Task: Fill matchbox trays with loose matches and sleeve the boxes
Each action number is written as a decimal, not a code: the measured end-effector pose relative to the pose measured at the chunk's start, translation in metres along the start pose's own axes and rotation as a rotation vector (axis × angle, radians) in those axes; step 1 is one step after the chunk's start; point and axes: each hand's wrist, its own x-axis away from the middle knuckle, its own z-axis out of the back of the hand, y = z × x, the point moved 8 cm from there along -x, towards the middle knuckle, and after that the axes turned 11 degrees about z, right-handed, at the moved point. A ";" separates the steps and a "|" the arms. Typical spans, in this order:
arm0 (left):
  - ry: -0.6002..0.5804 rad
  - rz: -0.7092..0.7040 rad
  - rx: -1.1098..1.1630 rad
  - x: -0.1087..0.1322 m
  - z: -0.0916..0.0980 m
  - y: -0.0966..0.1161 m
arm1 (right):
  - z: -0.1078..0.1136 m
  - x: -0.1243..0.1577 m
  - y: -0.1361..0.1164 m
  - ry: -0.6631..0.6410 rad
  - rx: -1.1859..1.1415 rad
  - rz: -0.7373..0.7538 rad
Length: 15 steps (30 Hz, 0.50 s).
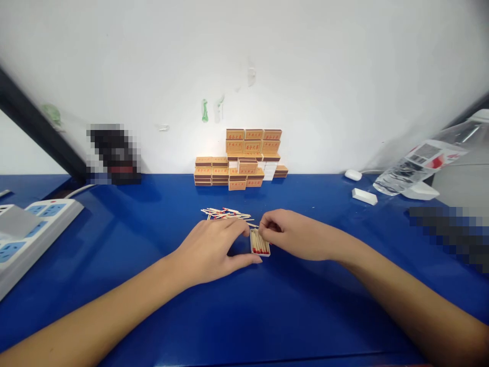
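A small white matchbox tray point(269, 253) filled with red-tipped matches point(260, 243) lies on the blue table. My left hand point(214, 250) grips it from the left, thumb along its near end and index finger by its far left corner. Over the tray's far right corner, my right hand point(288, 232) has its fingers curled together in a pinch. Whatever those fingertips hold, if anything, is hidden. Behind my left hand lies a loose heap of matches point(225, 213), with a few stray ones stretching toward the tray.
Matchboxes point(244, 148) with orange labels are stacked against the white wall. At left sits a power strip point(46, 219) and a blurred dark object point(116, 155). A tilted plastic bottle point(424, 153), a white block point(364, 196) and a white rounded case point(353, 175) stand at right.
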 end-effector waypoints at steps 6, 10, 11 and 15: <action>-0.024 -0.044 -0.009 0.003 -0.007 0.001 | 0.009 0.006 -0.005 0.075 0.120 -0.032; -0.020 -0.063 0.002 0.004 -0.008 0.002 | 0.016 0.009 -0.008 0.051 0.160 0.037; -0.016 -0.065 0.001 0.004 -0.007 0.002 | 0.016 0.009 -0.009 0.043 0.154 0.057; -0.009 -0.073 0.012 0.003 -0.005 0.004 | 0.016 0.009 -0.012 0.058 0.152 0.081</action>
